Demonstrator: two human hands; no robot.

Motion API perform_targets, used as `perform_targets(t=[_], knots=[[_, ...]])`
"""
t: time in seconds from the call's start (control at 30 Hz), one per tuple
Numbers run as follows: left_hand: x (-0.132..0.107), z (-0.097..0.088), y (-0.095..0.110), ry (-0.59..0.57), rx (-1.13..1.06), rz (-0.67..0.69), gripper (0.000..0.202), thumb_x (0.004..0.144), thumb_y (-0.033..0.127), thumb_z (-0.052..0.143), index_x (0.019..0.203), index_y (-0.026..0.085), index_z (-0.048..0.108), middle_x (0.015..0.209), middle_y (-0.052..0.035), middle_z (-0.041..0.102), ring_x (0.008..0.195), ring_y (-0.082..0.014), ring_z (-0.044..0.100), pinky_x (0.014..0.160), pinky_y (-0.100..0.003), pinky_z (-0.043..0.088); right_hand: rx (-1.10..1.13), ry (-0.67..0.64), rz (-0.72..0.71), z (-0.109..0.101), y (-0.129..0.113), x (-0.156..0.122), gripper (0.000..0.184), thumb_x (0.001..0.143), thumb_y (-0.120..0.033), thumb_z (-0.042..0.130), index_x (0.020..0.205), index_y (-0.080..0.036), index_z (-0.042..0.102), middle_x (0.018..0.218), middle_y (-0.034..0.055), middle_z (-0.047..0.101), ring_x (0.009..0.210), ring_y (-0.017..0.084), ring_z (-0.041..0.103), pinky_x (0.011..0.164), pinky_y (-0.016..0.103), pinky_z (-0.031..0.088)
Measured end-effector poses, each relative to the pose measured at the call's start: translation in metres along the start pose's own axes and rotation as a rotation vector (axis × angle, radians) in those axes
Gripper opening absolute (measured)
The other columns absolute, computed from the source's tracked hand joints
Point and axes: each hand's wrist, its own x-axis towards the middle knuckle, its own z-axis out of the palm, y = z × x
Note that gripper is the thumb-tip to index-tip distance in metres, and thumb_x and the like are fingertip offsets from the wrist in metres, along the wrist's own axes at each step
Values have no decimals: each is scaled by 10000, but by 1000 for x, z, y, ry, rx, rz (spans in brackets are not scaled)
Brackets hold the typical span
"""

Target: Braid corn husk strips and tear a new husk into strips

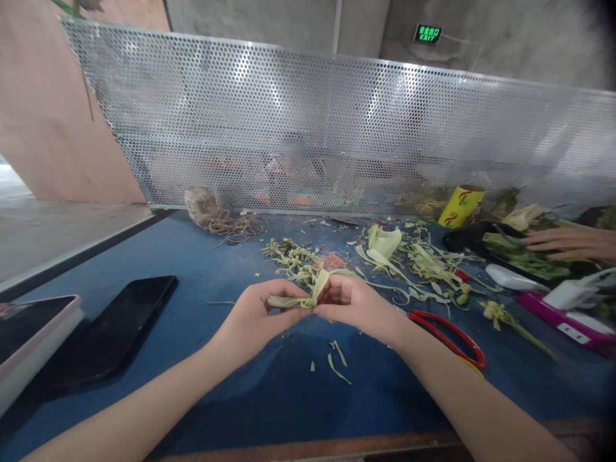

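Limp, ribbon-like leaf strip (299,296) between both hands

The leaf strip (289,300) looks fibrous and matt. The surface (202,269) is matt blue and cloth-like, with a wood front edge. Behind it, the screen (337,128) is shiny perforated metal. The phone (110,330) is glossy black, and the scissors (445,330) have glossy red plastic handles.
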Motion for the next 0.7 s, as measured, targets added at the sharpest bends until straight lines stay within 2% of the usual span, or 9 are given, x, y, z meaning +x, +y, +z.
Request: perform_targets(t=[0.13,0.23,0.3,0.47,0.57,0.7], knots=[[2,2,0,-14,-140,-51,182,653,295,654,736,132,655,696,-35,661,613,-127,553,574,-221,413,157,-10,62,0,2,2,83,706,-194,594,725,-161,519,582,-41,501,513,68,444,521,211,357],[5,2,-2,-5,-255,-120,301,663,278,643,930,140,624,727,-33,680,625,-126,578,603,-231,429,282,-34,51,-1,5,3,126,710,-239,615,716,-163,516,574,-44,488,502,63,427,516,211,338],[6,1,-3,1,-276,-133,427,675,260,633,1080,157,546,724,-23,687,632,-127,592,616,-237,434,317,-34,37,-2,6,4,159,712,-276,625,737,-173,507,590,-45,485,505,65,420,518,217,335],[4,2,1,-28,-264,-111,692,685,257,626,1278,159,283,634,12,669,626,-141,604,595,-243,431,134,3,9,-2,4,4,226,749,-379,580,876,-195,547,598,-49,464,489,66,385,490,219,308],[2,2,-1,-1,-181,-91,721,702,298,616,1293,166,224,594,28,638,556,-138,576,521,-238,402,43,41,-15,0,6,5,255,704,-403,618,808,-170,602,601,-30,494,524,80,422,511,225,328],[3,0,-8,21,-90,-13,602,688,312,634,1192,177,333,820,-40,652,728,-171,594,615,-286,437,71,114,0,1,8,7,246,681,-389,633,769,-160,621,603,-13,529,512,85,441,509,234,348]])
